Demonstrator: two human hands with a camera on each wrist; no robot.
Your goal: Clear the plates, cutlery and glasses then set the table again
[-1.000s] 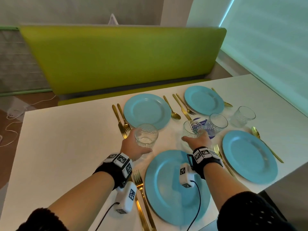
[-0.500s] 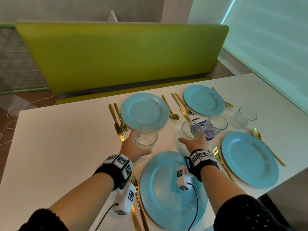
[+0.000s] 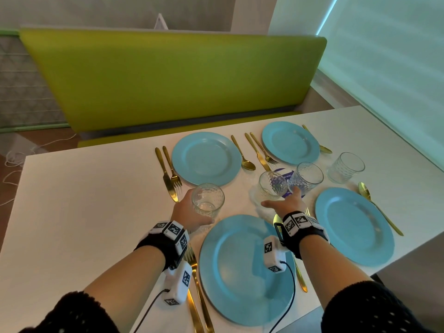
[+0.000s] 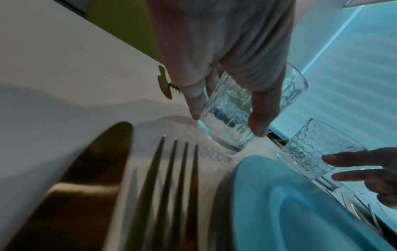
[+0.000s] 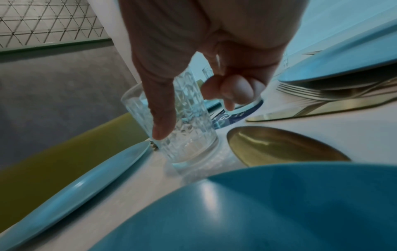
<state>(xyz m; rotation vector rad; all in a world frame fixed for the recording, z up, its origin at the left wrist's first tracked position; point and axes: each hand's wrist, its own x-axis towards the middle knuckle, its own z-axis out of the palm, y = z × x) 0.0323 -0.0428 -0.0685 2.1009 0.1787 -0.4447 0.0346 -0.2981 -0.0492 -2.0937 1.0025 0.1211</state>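
Observation:
My left hand (image 3: 189,212) grips a clear patterned glass (image 3: 207,199) just left of the near blue plate (image 3: 240,272). In the left wrist view its thumb and fingers clasp the glass (image 4: 225,115), whose base is at the table top. My right hand (image 3: 286,200) holds a second glass (image 3: 272,186) beyond the near plate. That glass (image 5: 187,132) leans, with the thumb down its side and the fingers curled behind it. Two more glasses (image 3: 308,176) (image 3: 346,167) stand further right. Three other blue plates (image 3: 206,158) (image 3: 290,143) (image 3: 355,227) lie around, each with gold cutlery (image 3: 168,171) beside it.
The white table (image 3: 84,200) has a wide bare stretch on the left. A green bench (image 3: 168,80) runs along its far edge. A blue-and-white card (image 3: 286,175) lies under the middle glasses. A gold spoon (image 5: 279,147) lies close to my right hand.
Both hands stay on their glasses. The left glass has come slightly toward me, and the right glass now leans a little.

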